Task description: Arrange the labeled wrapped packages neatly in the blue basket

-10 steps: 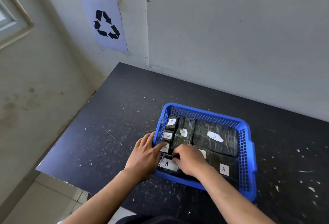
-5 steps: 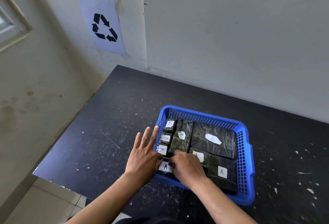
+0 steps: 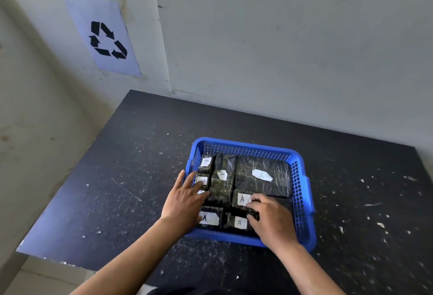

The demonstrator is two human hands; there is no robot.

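Observation:
The blue basket point(image 3: 248, 148) stands on the black table, filled with dark wrapped packages with white "A" labels. A large flat package point(image 3: 262, 175) lies at the back right, a narrow long one point(image 3: 221, 177) beside it, and two small ones point(image 3: 206, 162) point(image 3: 202, 180) along the left wall. Two more lie at the front, one front left point(image 3: 209, 218) and one front middle point(image 3: 237, 222). My left hand point(image 3: 185, 201) lies flat over the left rim, fingertips on the small packages. My right hand point(image 3: 269, 219) pinches the near edge of a labelled package point(image 3: 241, 198) at mid right.
The black table point(image 3: 140, 165) is speckled with white flecks, with bare surface left and right of the basket. Its left edge drops to a tiled floor. A grey wall with a recycling-symbol sheet point(image 3: 105, 39) rises behind.
My right hand has moved right, off the front-left package onto the mid-right one, uncovering both front packages. My left hand has slid from beside the basket onto its left rim.

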